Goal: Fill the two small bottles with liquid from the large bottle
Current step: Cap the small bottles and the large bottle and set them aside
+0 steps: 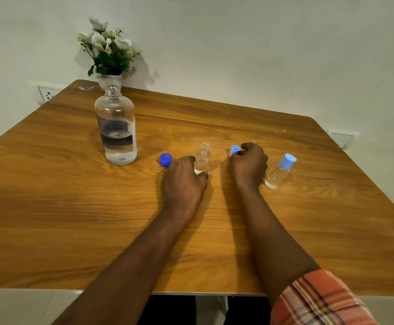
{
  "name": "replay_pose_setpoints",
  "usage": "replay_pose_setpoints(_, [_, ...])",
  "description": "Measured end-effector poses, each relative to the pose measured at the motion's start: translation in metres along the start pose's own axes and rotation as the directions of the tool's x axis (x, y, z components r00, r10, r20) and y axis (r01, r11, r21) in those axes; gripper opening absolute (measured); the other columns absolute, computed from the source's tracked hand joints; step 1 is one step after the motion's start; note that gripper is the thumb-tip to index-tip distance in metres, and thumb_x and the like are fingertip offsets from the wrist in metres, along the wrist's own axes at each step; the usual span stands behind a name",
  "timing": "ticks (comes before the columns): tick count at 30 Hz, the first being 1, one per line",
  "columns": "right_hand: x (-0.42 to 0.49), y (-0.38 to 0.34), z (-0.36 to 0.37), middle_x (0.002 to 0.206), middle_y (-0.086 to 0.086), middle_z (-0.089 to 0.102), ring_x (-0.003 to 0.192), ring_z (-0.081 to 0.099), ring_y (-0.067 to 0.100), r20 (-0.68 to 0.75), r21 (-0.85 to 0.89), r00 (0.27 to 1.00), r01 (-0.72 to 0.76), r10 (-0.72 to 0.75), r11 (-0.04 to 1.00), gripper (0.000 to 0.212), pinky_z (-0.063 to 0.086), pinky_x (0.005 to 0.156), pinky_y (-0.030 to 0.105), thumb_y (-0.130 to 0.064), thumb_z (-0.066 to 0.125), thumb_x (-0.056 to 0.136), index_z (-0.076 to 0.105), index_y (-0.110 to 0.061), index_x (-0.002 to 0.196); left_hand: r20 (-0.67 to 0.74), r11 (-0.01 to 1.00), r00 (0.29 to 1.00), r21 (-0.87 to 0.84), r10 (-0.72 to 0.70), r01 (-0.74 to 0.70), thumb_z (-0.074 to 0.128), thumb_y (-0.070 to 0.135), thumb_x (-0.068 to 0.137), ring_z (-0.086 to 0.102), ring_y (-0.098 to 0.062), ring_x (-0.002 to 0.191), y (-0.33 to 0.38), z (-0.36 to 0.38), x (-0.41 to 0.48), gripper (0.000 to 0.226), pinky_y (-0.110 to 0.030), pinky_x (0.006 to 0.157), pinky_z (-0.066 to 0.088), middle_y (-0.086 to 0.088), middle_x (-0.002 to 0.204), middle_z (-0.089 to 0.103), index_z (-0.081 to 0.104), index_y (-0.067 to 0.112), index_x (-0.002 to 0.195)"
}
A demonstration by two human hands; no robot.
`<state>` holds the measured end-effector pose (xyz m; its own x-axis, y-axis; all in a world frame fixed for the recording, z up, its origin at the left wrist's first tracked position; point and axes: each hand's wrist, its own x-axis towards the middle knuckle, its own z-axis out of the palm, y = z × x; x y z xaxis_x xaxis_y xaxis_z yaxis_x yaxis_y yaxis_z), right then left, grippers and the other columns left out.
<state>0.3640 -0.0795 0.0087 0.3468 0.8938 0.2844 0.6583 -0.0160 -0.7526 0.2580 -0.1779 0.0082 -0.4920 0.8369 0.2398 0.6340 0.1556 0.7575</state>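
Your left hand point(184, 181) grips the uncapped small bottle point(202, 158) right of the large bottle point(116, 127). Your right hand point(249, 165) pinches a pale blue cap point(234, 150) farther right; the capped small bottle point(279, 174) stands farthest from it.

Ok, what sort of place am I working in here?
Probably a room in a home or office: a wooden table by a plain wall, a vase of flowers at its far edge, and a wall socket behind it.

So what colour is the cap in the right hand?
Light blue cap, head view.
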Motion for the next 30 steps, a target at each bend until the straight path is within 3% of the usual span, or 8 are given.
replay_pose_setpoints(7, [-0.012,-0.002,-0.005,0.102,0.004,0.073,0.094,0.066,0.022,0.04,0.034,0.997,0.061,-0.062,0.998,0.025,0.045,0.071,0.026,-0.018,0.068,0.083,0.07,-0.014,0.108,-0.006,1.0,1.0,-0.004,0.002,-0.003,0.071,0.034,0.083,0.066,-0.021,0.088,-0.001,0.001,0.002,0.022,-0.03,0.069,0.046,-0.001,0.094,0.072,0.07,0.017,0.098])
replay_pose_setpoints(12, [-0.02,-0.003,-0.021,0.096,-0.002,0.071,0.091,0.066,0.012,0.157,0.188,0.972,0.141,-0.172,0.972,0.023,0.055,0.076,0.032,-0.016,0.071,0.078,0.068,-0.015,0.101,0.001,1.0,1.0,-0.018,0.01,-0.01,0.07,0.034,0.083,0.066,-0.02,0.087,-0.003,0.0,0.004,0.023,-0.028,0.068,0.045,-0.001,0.093,0.072,0.071,0.018,0.099])
replay_pose_setpoints(16, [-0.02,-0.012,-0.043,0.096,-0.002,0.071,0.086,0.066,0.007,0.368,0.255,0.862,0.268,-0.35,0.929,0.027,0.056,0.073,0.028,-0.011,0.073,0.079,0.069,-0.015,0.105,0.022,0.999,1.0,-0.03,0.019,-0.018,0.069,0.031,0.082,0.066,-0.022,0.083,-0.004,0.0,0.003,0.016,-0.027,0.063,0.041,-0.001,0.087,0.072,0.073,0.02,0.092])
replay_pose_setpoints(20, [-0.013,-0.03,-0.064,0.107,-0.002,0.064,0.09,0.063,0.009,0.469,0.203,0.731,0.456,-0.495,0.866,0.033,0.055,0.077,0.034,-0.012,0.069,0.085,0.068,-0.02,0.117,0.041,0.998,0.998,-0.044,0.042,-0.04,0.064,0.028,0.081,0.065,-0.026,0.076,-0.005,0.001,0.003,0.012,-0.031,0.059,0.045,-0.004,0.078,0.071,0.071,0.019,0.08])
replay_pose_setpoints(25, [-0.008,-0.05,-0.08,0.106,-0.004,0.054,0.09,0.054,0.004,0.578,0.086,0.613,0.61,-0.538,0.788,0.038,0.039,0.073,0.006,-0.004,0.067,0.086,0.067,-0.021,0.12,0.064,0.996,0.996,-0.069,0.058,-0.054,0.063,0.025,0.078,0.064,-0.026,0.073,-0.007,0.002,0.003,0.01,-0.035,0.06,0.049,-0.002,0.074,0.07,0.07,0.018,0.077])
replay_pose_setpoints(30, [-0.009,-0.062,-0.082,0.11,-0.003,0.055,0.095,0.055,0.011,0.635,0.035,0.538,0.696,-0.554,0.717,0.038,0.04,0.073,0.01,-0.004,0.067,0.086,0.066,-0.019,0.121,0.077,0.995,0.994,-0.074,0.072,-0.066,0.065,0.023,0.079,0.064,-0.027,0.075,-0.004,-0.001,0.0,0.005,-0.031,0.06,0.046,-0.003,0.077,0.07,0.069,0.021,0.078])
